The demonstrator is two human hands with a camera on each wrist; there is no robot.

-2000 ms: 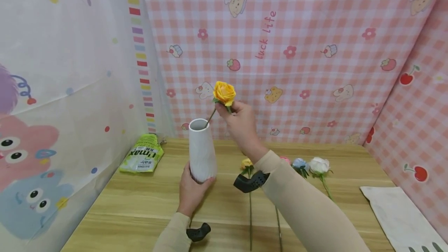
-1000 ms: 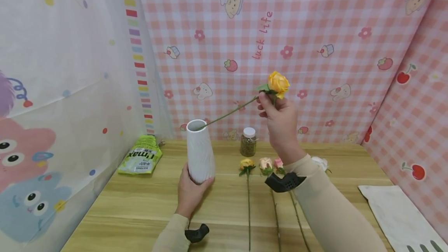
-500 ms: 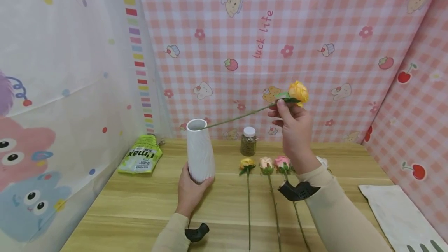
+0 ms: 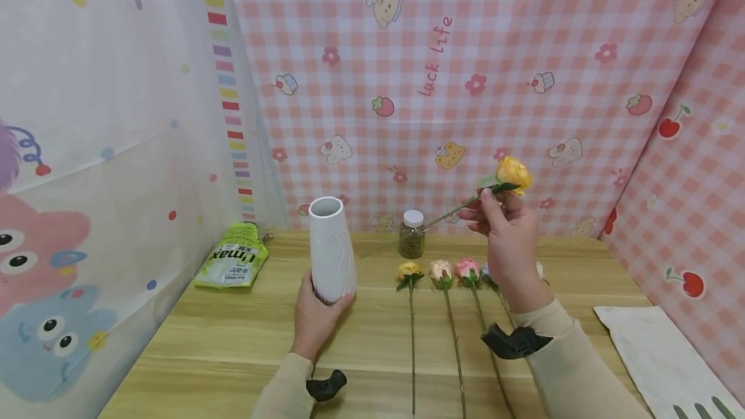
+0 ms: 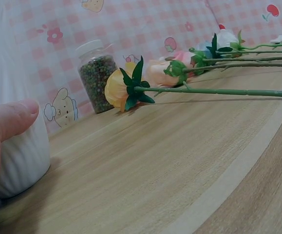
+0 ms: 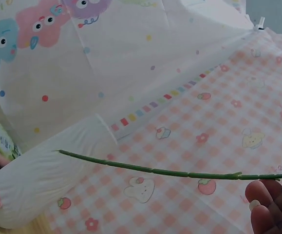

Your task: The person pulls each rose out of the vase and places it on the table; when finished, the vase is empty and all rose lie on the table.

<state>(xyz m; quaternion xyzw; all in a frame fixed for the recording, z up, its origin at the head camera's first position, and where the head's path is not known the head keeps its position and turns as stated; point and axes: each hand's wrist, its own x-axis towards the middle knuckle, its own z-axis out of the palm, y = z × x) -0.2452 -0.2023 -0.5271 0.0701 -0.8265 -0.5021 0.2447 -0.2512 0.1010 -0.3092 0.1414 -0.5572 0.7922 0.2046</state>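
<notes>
A tall white vase (image 4: 333, 251) stands on the wooden table, and my left hand (image 4: 319, 322) grips it low near its base. In the left wrist view the thumb (image 5: 15, 119) lies against the ribbed side of the vase. My right hand (image 4: 507, 244) pinches a yellow rose (image 4: 513, 175) just below its bloom, in the air at the right. Its green stem (image 6: 179, 173) slants down to the left, and the head view shows its end clear of the vase, near the jar. No stem shows in the vase mouth.
On the table lie a second yellow rose (image 4: 410, 271), a cream rose (image 4: 442, 273), a pink rose (image 4: 467, 270) and others partly behind my right arm. A lidded jar (image 4: 412, 238) stands behind them. A green packet (image 4: 234, 257) lies left, a white cloth (image 4: 663, 354) right.
My right hand has drawn the yellow rose rightward and lowered it; its stem has come out of the vase mouth. The left hand stays on the vase.
</notes>
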